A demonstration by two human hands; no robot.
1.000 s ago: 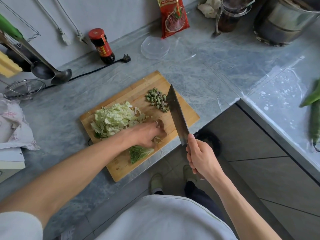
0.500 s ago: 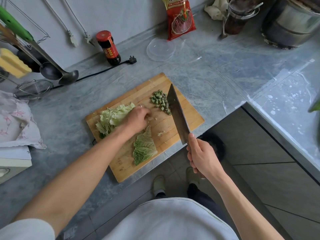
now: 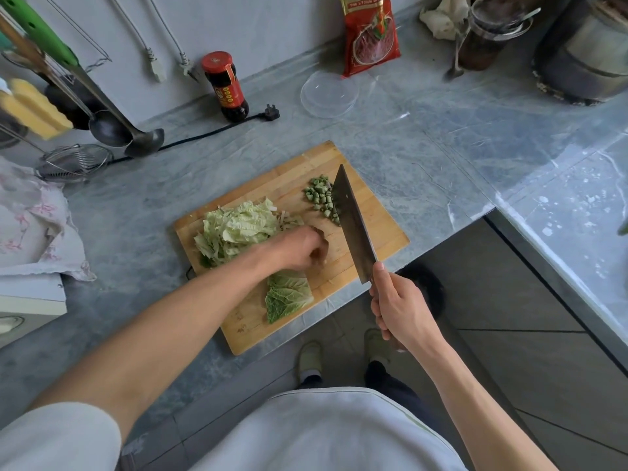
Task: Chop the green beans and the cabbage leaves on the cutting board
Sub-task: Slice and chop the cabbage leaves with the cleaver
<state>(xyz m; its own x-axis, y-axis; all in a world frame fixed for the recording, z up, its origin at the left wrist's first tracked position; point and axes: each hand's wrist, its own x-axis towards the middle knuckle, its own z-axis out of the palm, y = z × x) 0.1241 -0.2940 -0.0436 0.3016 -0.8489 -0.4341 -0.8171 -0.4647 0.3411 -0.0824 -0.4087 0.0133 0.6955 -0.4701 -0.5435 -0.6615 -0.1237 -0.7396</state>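
So the right hand [image 3: 401,309] is wrapped around the handle of a big cleaver [image 3: 353,226], fingers curled tight on it, with the blade pointing away from the body and angled over the far right part of the wooden cutting board [image 3: 384,232]. Just left of the blade, basically touching it, sits a little heap of chopped green bean pieces [image 3: 321,197].

The left hand [image 3: 300,248] is down on the middle of the board with fingers curled under. It looks like it's gathering or pressing on cabbage scraps, but I can't really tell whether it's actually holding anything. Right behind and to the left of that hand is the pile of cut cabbage leaves [image 3: 238,229], pale green and ruffled, touching the wrist side. On the near side of the left forearm there's one darker whole cabbage leaf [image 3: 289,297] lying flat on the board, partly tucked under the arm.

Beyond the hands on the grey marble counter [image 3: 424,137]: a dark sauce bottle [image 3: 225,86] with a red cap near the wall, a clear plastic lid [image 3: 328,94], and a red snack bag [image 3: 370,32] leaning upright. Way off to the left of the left arm hang a couple of ladles [image 3: 136,137] and a wire strainer [image 3: 73,161].
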